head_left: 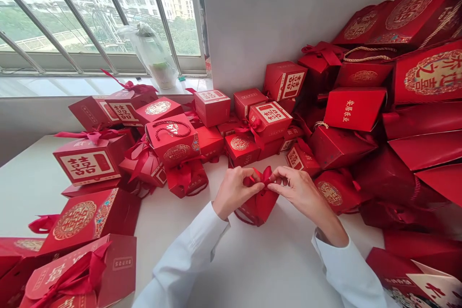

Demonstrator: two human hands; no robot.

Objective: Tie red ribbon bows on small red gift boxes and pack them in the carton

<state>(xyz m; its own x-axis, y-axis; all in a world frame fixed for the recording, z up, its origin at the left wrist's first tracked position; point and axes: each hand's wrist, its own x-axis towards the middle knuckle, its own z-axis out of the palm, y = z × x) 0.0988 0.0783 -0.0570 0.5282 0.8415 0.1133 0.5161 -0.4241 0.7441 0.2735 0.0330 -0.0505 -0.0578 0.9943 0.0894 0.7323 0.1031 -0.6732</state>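
A small red gift box stands on the white table right in front of me, with a red ribbon bow on its top. My left hand pinches the left loop of the ribbon with curled fingers. My right hand pinches the right side of the same ribbon between thumb and forefinger. Both wrists wear white sleeves. The box's lower front is partly hidden behind my left hand.
Several red gift boxes and larger red bags are heaped around the far and right sides. More flat boxes lie at the near left. A clear plastic bag sits on the window sill.
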